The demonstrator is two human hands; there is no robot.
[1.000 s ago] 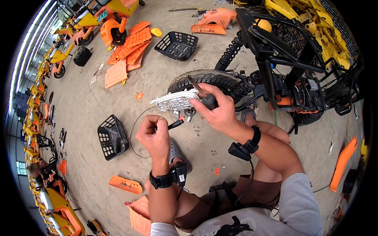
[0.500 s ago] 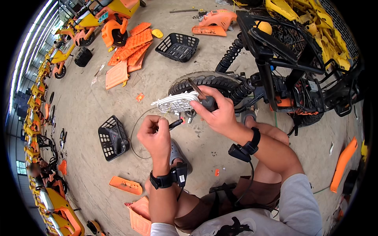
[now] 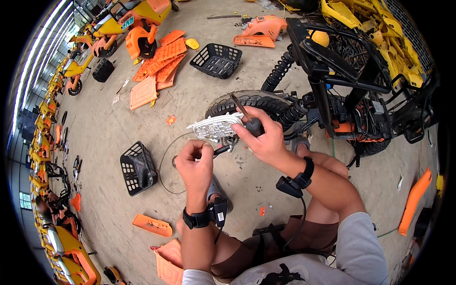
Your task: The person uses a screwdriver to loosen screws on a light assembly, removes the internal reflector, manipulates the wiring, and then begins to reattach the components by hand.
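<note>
Concrete floor (image 3: 102, 142) strewn with orange panels (image 3: 160, 61) and black baskets (image 3: 216, 61). Right hand (image 3: 263, 138) grips a white oval part (image 3: 216, 127) and a screwdriver (image 3: 255, 127) before a tyre (image 3: 247, 100); left hand (image 3: 194, 164), fingers curled, grips a black stick-like piece (image 3: 222, 150) just below the white part.

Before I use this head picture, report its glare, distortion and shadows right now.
Head view: strips of glare in the roof at upper left; head view: fisheye bending along the scooter row, with black corners; head view: bright flecks on the white-and-silver part; head view: soft light, with no hard-edged shadow of either hand on the floor.
</note>
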